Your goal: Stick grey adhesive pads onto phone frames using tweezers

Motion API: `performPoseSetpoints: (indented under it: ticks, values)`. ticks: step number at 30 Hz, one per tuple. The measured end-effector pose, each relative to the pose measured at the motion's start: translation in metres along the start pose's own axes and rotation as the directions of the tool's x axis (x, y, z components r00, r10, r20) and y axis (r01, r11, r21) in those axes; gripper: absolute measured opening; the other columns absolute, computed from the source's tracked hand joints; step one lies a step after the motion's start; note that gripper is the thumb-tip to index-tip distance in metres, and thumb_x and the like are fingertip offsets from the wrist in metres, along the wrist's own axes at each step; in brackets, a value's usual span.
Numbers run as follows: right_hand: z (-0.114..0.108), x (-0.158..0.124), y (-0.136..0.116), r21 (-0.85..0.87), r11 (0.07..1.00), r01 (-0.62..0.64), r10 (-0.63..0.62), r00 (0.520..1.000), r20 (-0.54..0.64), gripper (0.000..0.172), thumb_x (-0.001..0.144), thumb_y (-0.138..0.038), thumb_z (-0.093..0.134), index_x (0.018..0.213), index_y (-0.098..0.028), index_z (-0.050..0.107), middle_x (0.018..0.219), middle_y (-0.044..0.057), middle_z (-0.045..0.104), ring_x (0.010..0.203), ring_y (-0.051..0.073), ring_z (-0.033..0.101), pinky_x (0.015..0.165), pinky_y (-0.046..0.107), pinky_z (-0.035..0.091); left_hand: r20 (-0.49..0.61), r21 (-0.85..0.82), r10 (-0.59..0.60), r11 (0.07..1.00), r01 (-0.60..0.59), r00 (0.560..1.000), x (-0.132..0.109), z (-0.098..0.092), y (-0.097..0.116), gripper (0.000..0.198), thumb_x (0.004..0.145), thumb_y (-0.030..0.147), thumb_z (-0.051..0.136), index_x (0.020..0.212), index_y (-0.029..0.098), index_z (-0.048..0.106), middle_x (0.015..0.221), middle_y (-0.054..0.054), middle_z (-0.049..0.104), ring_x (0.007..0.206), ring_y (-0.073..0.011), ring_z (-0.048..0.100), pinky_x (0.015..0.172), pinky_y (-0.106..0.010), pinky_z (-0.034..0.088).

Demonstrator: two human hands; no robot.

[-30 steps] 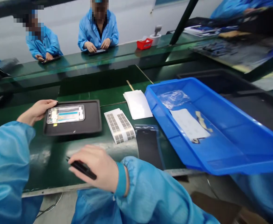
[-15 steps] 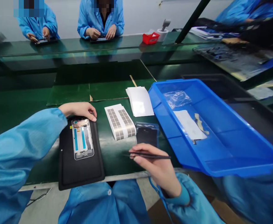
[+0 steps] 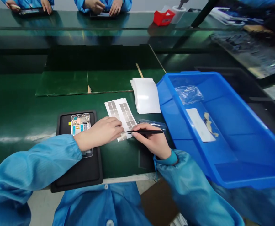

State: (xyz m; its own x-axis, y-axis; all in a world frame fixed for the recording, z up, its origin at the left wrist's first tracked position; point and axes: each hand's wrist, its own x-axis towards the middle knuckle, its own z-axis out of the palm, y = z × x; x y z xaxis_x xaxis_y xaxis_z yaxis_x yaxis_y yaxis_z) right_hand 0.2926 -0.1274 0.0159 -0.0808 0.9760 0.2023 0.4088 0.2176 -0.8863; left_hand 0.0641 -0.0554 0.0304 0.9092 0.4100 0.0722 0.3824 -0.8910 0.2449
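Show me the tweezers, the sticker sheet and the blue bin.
tweezers point(image 3: 149, 132), head view, middle of the black shaft.
sticker sheet point(image 3: 123, 110), head view, the grid of grey squares.
blue bin point(image 3: 169, 108), head view, bare side wall nearest the sheet.

My shiny sleeves point(image 3: 34, 169) are pale blue. The white paper sheet point(image 3: 122, 114) carries two grids of grey-brown squares. The slim metal tweezers point(image 3: 144, 132) are plain black, as is the flat rectangular tray point(image 3: 78, 172). The silver phone frame point(image 3: 80, 123) shows bright blue strips and a coppery patch (a yellow speck beside it). The deep plastic bin point(image 3: 222, 157) is vivid blue, the glossy bench point(image 3: 17, 110) dark green.
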Motion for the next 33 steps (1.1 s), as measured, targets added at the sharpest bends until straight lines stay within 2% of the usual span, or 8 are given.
performPoseSetpoints:
  ticks: [6, 17, 33]
  values:
    - [-0.0013, -0.0047, 0.0056, -0.015, 1.000, 0.011, -0.010, 0.999, 0.036, 0.010, 0.086, -0.032, 0.074, 0.091, -0.023, 0.071, 0.088, 0.006, 0.076, 0.083, 0.022, 0.073, 0.080, 0.036, 0.060, 0.047, 0.100, 0.006, 0.995, -0.011, 0.999, -0.0033, -0.0085, 0.0056, 0.031, 0.101, 0.026, 0.046, 0.129, 0.028, 0.060, 0.117, -0.009, 0.061, 0.109, -0.0263, 0.055, 0.090, -0.038, 0.042]
    - [-0.0020, -0.0048, 0.0089, -0.023, 1.000, -0.001, 0.003, 0.997, 0.073, 0.008, 0.085, -0.025, 0.075, 0.093, -0.024, 0.072, 0.091, 0.005, 0.077, 0.086, 0.022, 0.073, 0.083, 0.037, 0.060, 0.026, 0.091, -0.015, 0.996, 0.013, 1.000, -0.0026, -0.0046, 0.0032, 0.031, 0.101, 0.029, 0.048, 0.129, 0.028, 0.062, 0.122, -0.010, 0.059, 0.110, -0.0260, 0.055, 0.088, -0.037, 0.039]
    - [-0.0018, -0.0053, 0.0080, -0.015, 1.000, -0.027, 0.028, 0.997, 0.069, 0.010, 0.085, -0.031, 0.075, 0.091, -0.024, 0.073, 0.090, 0.006, 0.077, 0.086, 0.023, 0.074, 0.084, 0.040, 0.061, 0.040, 0.047, -0.038, 0.998, 0.036, 0.998, -0.0030, -0.0053, 0.0035, 0.032, 0.100, 0.029, 0.049, 0.130, 0.028, 0.062, 0.122, -0.010, 0.059, 0.112, -0.0275, 0.054, 0.090, -0.038, 0.039]
